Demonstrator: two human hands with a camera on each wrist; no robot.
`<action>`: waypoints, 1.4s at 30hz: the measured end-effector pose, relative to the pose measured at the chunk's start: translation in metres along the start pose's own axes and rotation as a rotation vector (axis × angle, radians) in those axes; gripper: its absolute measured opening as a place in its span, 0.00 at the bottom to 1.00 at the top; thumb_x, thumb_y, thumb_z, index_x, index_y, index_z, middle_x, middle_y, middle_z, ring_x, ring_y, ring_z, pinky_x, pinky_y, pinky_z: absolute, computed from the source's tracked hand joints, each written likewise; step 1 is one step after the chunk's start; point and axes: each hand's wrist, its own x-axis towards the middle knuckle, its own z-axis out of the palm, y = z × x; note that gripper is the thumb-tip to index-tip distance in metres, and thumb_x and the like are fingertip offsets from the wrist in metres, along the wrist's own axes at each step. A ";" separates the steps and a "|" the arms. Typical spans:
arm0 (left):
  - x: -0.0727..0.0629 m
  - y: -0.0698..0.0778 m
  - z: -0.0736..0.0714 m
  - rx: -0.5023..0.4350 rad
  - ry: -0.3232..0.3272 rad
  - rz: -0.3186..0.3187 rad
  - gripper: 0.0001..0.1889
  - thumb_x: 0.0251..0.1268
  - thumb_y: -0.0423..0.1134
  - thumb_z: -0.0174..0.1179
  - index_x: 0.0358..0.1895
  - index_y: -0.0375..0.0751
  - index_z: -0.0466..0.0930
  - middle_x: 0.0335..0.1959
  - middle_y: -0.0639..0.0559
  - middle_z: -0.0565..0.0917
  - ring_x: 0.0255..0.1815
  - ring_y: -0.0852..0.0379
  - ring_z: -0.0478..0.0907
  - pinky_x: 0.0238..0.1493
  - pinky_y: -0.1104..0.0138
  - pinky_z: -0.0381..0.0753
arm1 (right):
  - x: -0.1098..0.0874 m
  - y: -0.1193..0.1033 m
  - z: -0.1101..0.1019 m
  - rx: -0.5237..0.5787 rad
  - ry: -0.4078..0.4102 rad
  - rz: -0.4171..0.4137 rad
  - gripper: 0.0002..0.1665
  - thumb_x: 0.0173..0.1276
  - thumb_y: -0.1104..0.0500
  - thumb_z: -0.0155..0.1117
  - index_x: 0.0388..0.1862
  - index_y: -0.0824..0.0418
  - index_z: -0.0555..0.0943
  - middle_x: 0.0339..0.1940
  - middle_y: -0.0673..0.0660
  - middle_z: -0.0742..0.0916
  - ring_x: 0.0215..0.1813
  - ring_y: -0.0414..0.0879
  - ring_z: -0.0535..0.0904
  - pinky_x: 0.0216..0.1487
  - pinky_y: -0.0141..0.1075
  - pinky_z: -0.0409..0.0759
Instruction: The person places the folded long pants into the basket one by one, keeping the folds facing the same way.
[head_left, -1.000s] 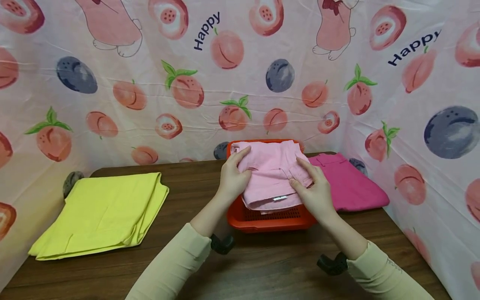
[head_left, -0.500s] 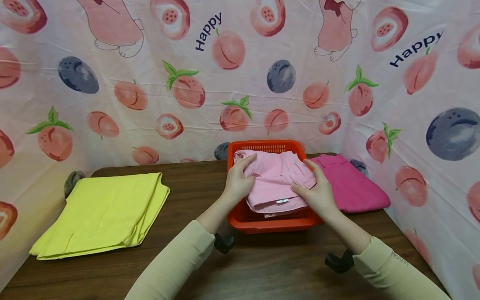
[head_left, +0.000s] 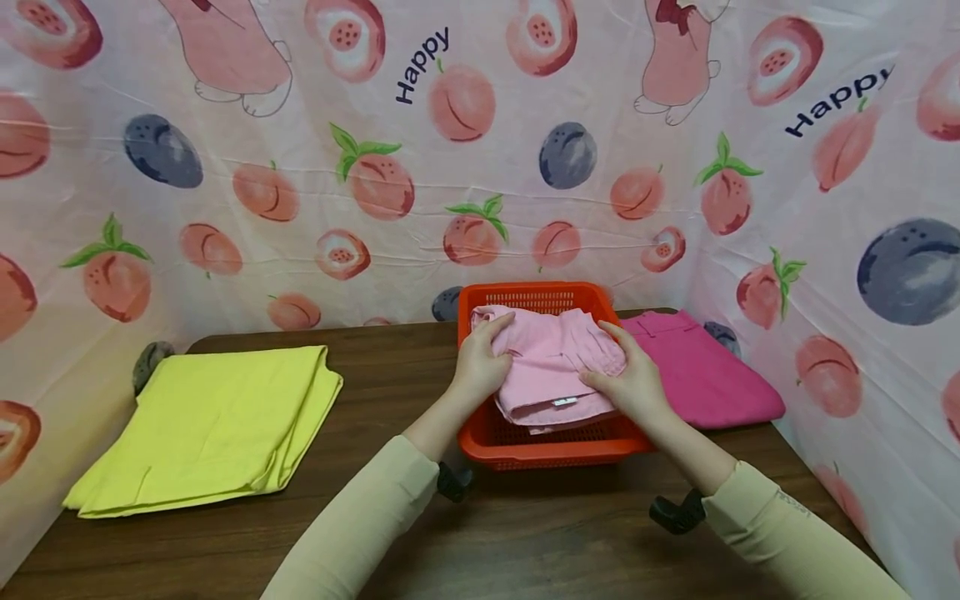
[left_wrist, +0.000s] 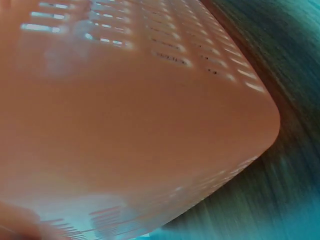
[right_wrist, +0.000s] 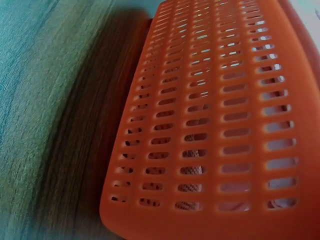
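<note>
Folded light pink pants with a small white label on their front edge lie at the orange plastic basket's opening. My left hand grips their left side, thumb on top. On the right side, my right hand pinches the cloth with thumb and fingers. Both hands' undersides are hidden, and whether the pants touch the basket floor cannot be seen. The left wrist view shows the basket's outer wall close up. Through the slotted wall in the right wrist view, pale pink cloth shows.
Folded bright yellow pants lie on the left of the dark wooden table. Folded hot pink pants lie right beside the basket. A fruit-printed curtain hangs behind and along both sides.
Both hands have brought the light pink pants down and slightly right, off the basket's back rim, which now shows. Over the last half second they have barely moved.
</note>
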 end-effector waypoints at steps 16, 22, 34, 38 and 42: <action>0.000 0.007 0.007 0.315 -0.189 -0.122 0.30 0.54 0.28 0.58 0.65 0.42 0.74 0.58 0.41 0.77 0.58 0.44 0.73 0.56 0.52 0.72 | 0.000 0.005 0.003 -0.137 -0.077 0.041 0.38 0.56 0.58 0.73 0.66 0.61 0.72 0.63 0.66 0.75 0.62 0.63 0.69 0.61 0.59 0.64; -0.004 0.009 0.011 0.481 -0.285 -0.129 0.29 0.56 0.33 0.60 0.65 0.39 0.72 0.57 0.35 0.75 0.57 0.38 0.71 0.53 0.48 0.74 | -0.002 0.004 0.004 -0.206 -0.088 0.001 0.36 0.54 0.58 0.74 0.62 0.64 0.75 0.56 0.69 0.79 0.57 0.63 0.73 0.57 0.57 0.69; -0.011 0.012 0.017 0.684 -0.391 -0.175 0.17 0.61 0.34 0.60 0.52 0.35 0.76 0.46 0.33 0.76 0.49 0.39 0.72 0.39 0.50 0.80 | -0.007 0.001 0.010 -0.336 -0.180 0.081 0.30 0.50 0.51 0.76 0.49 0.67 0.80 0.41 0.65 0.77 0.43 0.57 0.72 0.41 0.46 0.72; -0.010 0.011 0.020 0.697 -0.423 -0.206 0.17 0.61 0.33 0.60 0.53 0.34 0.74 0.48 0.32 0.74 0.51 0.38 0.71 0.40 0.50 0.80 | -0.007 0.001 0.011 -0.368 -0.238 0.111 0.29 0.49 0.51 0.77 0.45 0.66 0.79 0.41 0.65 0.75 0.42 0.57 0.72 0.42 0.47 0.72; -0.009 0.009 0.023 0.739 -0.457 -0.215 0.17 0.60 0.35 0.60 0.52 0.33 0.74 0.48 0.32 0.73 0.48 0.40 0.74 0.40 0.51 0.81 | -0.006 0.002 0.012 -0.400 -0.307 0.133 0.28 0.48 0.51 0.78 0.42 0.65 0.78 0.40 0.65 0.75 0.42 0.57 0.72 0.41 0.47 0.73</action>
